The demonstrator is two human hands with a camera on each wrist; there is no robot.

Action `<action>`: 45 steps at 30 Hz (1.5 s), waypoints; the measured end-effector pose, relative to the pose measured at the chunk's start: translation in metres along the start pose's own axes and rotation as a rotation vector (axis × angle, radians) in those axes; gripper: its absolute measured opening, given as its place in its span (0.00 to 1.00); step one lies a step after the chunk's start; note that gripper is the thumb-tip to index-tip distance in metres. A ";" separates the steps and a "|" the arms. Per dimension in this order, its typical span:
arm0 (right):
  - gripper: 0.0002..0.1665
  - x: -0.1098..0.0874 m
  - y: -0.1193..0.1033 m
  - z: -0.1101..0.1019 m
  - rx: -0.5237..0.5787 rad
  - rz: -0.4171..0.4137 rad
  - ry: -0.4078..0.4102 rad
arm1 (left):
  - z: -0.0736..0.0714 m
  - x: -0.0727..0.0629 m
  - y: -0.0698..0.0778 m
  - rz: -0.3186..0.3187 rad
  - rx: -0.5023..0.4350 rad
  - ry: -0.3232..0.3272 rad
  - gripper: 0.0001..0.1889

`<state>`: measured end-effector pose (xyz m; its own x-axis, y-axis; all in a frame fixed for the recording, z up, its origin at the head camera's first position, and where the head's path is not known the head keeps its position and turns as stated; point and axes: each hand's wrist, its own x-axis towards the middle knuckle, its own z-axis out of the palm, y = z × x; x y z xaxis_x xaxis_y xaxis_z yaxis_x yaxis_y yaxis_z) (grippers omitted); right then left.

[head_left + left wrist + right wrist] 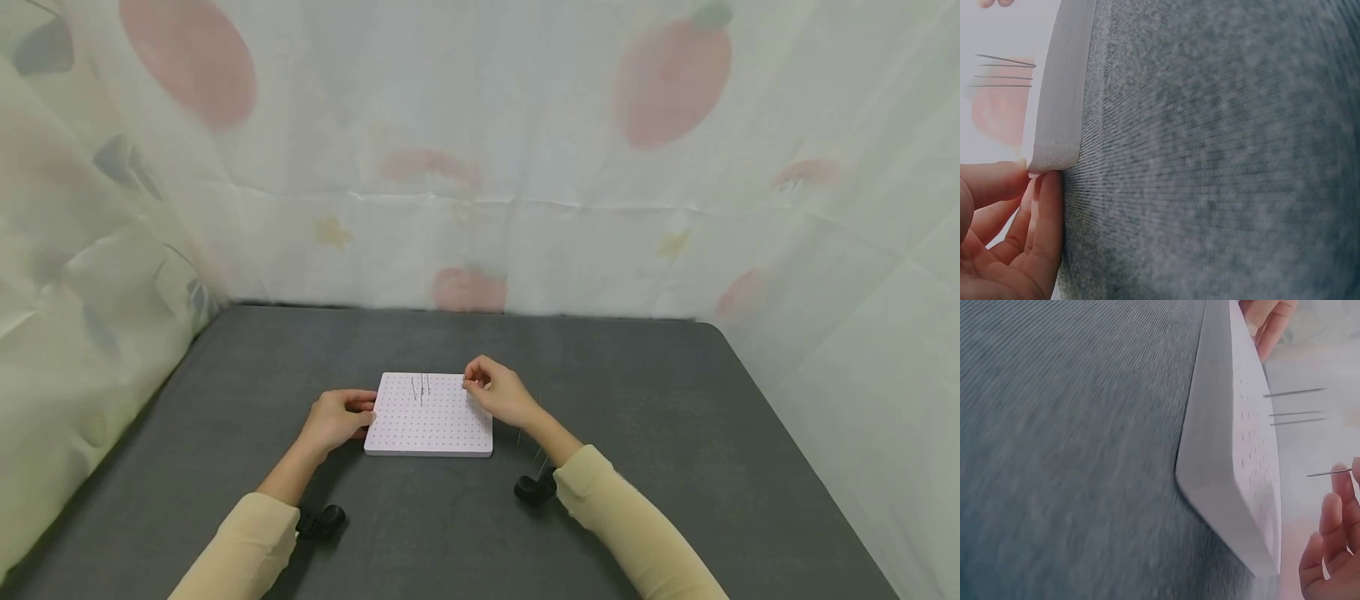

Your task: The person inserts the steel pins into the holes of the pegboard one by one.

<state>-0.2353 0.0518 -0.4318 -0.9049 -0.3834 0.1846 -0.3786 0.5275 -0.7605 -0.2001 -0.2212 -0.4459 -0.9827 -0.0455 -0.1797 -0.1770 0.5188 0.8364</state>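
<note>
A white pegboard [427,429] with a grid of small holes lies flat on the dark table. My left hand [335,418] holds its left edge, the thumb on top and the fingers against the side. Several thin metal pins [1004,77] stand up from the board toward its back left; one leans a little. Over the back right part of the board, my right hand [504,393] pinches another metal pin [1327,473] between thumb and fingertip. In the right wrist view this pin's free end points toward the board's holed face, apart from it.
Several loose pins [542,467] lie on the table [645,433] to the right of the board, partly under my right forearm. Black wrist cameras [322,522] hang at both wrists. A fruit-print curtain [540,250] rises behind the table and along its sides.
</note>
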 end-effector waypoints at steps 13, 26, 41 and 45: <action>0.02 0.015 -0.006 0.025 0.011 -0.026 -0.012 | 0.000 -0.001 0.000 -0.007 0.005 -0.006 0.20; 0.02 0.021 -0.012 0.034 0.005 -0.060 0.009 | -0.001 -0.001 0.002 0.004 -0.009 -0.007 0.19; 0.03 0.026 -0.012 0.038 -0.098 -0.079 -0.032 | -0.001 -0.002 0.003 0.017 -0.009 -0.011 0.19; 0.03 0.028 -0.010 0.041 -0.147 -0.086 -0.043 | -0.001 -0.002 0.002 0.014 -0.016 -0.012 0.19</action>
<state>-0.2489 0.0044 -0.4448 -0.8601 -0.4620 0.2161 -0.4814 0.5952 -0.6434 -0.1984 -0.2212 -0.4434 -0.9844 -0.0281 -0.1736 -0.1638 0.5053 0.8473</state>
